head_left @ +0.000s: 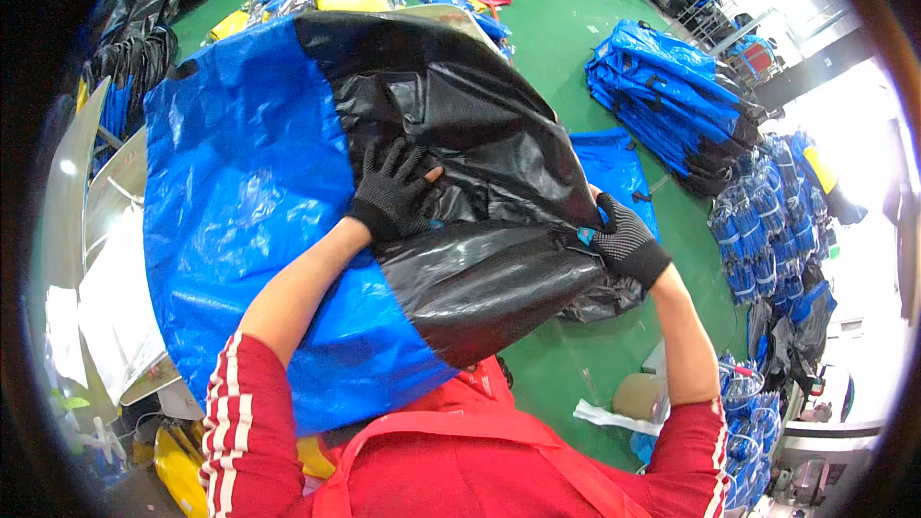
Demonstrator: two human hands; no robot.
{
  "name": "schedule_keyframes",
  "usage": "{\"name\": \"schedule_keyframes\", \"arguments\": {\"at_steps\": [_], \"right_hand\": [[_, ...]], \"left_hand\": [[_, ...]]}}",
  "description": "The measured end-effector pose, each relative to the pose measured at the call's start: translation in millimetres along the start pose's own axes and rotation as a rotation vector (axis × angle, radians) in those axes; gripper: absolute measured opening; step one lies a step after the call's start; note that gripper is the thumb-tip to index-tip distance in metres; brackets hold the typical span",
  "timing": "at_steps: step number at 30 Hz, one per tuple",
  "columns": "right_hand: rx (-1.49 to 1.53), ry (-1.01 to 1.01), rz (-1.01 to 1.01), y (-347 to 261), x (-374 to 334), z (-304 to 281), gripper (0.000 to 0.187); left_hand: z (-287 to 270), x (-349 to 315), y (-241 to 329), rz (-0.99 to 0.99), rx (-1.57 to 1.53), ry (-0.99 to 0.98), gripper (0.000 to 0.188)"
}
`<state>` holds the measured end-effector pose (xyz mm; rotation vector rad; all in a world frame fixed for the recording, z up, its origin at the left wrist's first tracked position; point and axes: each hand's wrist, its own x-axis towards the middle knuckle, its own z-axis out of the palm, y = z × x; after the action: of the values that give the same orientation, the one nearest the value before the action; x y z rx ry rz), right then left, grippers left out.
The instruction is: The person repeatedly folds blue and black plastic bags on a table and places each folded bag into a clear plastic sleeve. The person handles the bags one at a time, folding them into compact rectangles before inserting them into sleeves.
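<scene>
The blue-and-black sheet (465,273) is spreading across the person's front, and its seam (338,115), where blue is meeting black, is running away from the body and slanting leftward at the far end. The blue part is lying left of the seam, the black part right of it. The left hand (393,194) is resting nearer, just right of the seam, palm down and digits spread — pressing on the black part, grasping nothing visible. The right hand (625,238) is sitting well right of the seam, pinching the sheet's outer edge, with some fingers hiding underneath. So the sheet is lying beneath the left fingers and reaching leftward from the right ones — creases are running between them. Which way its long axis is pointing, I cannot tell. Farther right of the seam, a blue-and-black pile (667,101) is showing.
</scene>
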<state>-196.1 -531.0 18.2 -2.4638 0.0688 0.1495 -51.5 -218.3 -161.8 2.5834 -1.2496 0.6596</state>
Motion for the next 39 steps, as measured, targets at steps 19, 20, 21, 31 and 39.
{"name": "schedule_keyframes", "arguments": {"at_steps": [19,20,21,31,39], "right_hand": [[-1.109,-0.12,-0.5,-48,192,174,0.09],[-1.108,-0.128,-0.465,-55,192,171,0.091],[-1.096,-0.165,-0.464,-58,192,167,0.092],[-1.094,-0.303,-0.57,-12,221,114,0.095],[-0.968,-0.272,-0.369,-43,224,138,0.106]], "left_hand": [[-177,-457,65,-1.699,-1.009,0.563,0.051],[-166,-452,63,-1.394,-0.566,0.24,0.049],[-166,-447,60,-1.056,-0.153,-0.031,0.047],[-296,-388,50,-1.368,0.013,-0.566,0.064],[-128,-47,139,0.176,-1.115,-0.295,0.055]]}}
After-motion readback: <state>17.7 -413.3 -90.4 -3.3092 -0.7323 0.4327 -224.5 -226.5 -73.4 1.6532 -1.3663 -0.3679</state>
